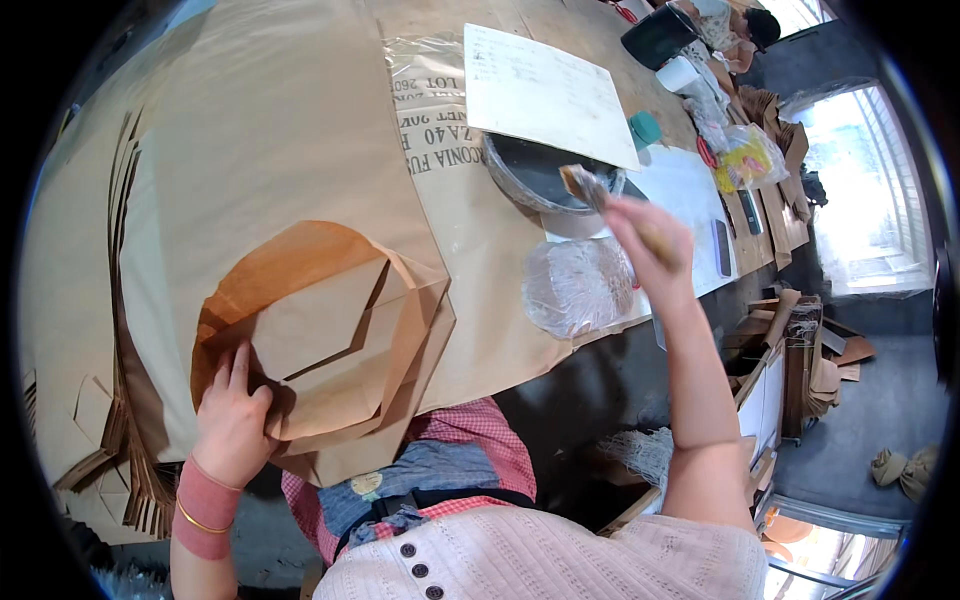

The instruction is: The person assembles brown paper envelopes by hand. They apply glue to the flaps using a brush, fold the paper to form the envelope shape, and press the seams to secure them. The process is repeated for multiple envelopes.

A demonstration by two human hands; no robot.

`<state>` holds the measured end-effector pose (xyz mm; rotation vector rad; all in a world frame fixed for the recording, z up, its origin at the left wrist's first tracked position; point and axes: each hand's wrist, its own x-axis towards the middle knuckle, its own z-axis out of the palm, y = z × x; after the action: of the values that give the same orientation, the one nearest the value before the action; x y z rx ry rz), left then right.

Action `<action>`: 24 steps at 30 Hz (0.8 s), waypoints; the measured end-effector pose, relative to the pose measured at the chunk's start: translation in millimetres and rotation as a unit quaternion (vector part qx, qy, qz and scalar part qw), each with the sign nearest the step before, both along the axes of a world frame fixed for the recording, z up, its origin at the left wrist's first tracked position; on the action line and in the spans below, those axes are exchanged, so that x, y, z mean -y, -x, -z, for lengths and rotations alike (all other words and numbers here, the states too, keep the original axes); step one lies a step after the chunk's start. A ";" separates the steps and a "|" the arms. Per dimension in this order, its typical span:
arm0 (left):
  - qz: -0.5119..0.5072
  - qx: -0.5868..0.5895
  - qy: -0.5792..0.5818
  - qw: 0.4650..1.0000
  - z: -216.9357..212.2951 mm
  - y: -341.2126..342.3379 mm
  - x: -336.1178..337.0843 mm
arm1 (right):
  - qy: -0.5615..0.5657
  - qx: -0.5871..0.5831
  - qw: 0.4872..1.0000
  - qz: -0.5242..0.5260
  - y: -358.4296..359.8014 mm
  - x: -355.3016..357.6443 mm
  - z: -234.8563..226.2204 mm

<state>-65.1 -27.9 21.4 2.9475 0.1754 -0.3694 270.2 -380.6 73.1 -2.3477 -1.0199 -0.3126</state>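
Observation:
A brush is in my right hand, its handle gripped in closed fingers. The bristle end hovers at the near edge of a dark round basin; whether it touches the rim I cannot tell. On the left, a brown paper bag lies at the table's near edge with its end opened out into a round, folded shape. My left hand rests at the left inside of that opened end, fingers stretched out on the paper and holding nothing. More large brown paper bags lie stacked beneath it.
A white board with handwriting partly covers the basin. Clear crumpled plastic lies near the table edge, by my right forearm. Beyond are a green lid, a phone and a yellow plastic bag. Another person is at the far right.

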 end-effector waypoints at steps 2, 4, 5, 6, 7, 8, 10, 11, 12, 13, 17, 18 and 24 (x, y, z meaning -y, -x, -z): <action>-0.023 0.033 -0.001 0.999 -0.7 1.1 0.6 | -0.109 -0.170 0.978 0.060 -30.6 -20.6 2.7; -0.056 0.054 -0.004 0.997 -12.0 -3.6 6.9 | -0.086 -0.248 0.960 0.098 -59.6 -30.9 17.3; -0.068 0.051 0.005 0.996 -18.1 -6.8 9.8 | -0.094 -0.253 0.956 0.115 -67.3 -30.3 21.7; -0.090 0.061 0.007 0.994 -19.3 -7.3 11.7 | -0.103 -0.259 0.952 0.129 -73.5 -30.4 25.7; -0.110 0.071 0.009 0.991 -19.3 -7.2 13.9 | -0.112 -0.264 0.947 0.145 -78.4 -29.3 27.2; -0.129 0.081 0.012 0.988 -18.2 -7.2 15.8 | -0.142 -0.273 0.942 0.135 -80.5 -22.5 23.7; -0.144 0.071 0.030 0.987 -13.9 -1.3 11.8 | -0.204 -0.296 0.927 0.109 -72.4 -11.8 9.2; -0.151 0.071 0.038 0.985 -13.6 -2.6 12.2 | -0.211 -0.312 0.920 0.104 -66.1 -9.2 2.6; -0.155 0.072 0.048 0.984 -14.1 -5.0 11.8 | -0.128 -0.280 0.951 0.034 -61.3 -4.7 -6.0; -0.169 0.037 0.055 0.983 -16.0 -4.0 11.1 | -0.044 -0.246 0.967 -0.042 -58.3 -3.7 -12.4; -0.144 0.029 0.053 0.988 -20.4 -11.1 9.4 | 0.108 -0.247 0.946 -0.178 -76.7 6.4 -33.2; -0.139 0.022 0.058 0.988 -23.6 -14.6 7.1 | 0.112 -0.273 0.937 -0.186 -87.2 9.3 -38.7; -0.149 0.032 0.158 0.976 -20.1 -18.4 -7.6 | -0.300 -0.466 0.832 -0.026 -113.8 9.6 -21.1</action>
<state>-46.7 -20.3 41.5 2.5644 0.4949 -0.2329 384.0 -390.2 94.2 -1.5494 -0.3934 0.4587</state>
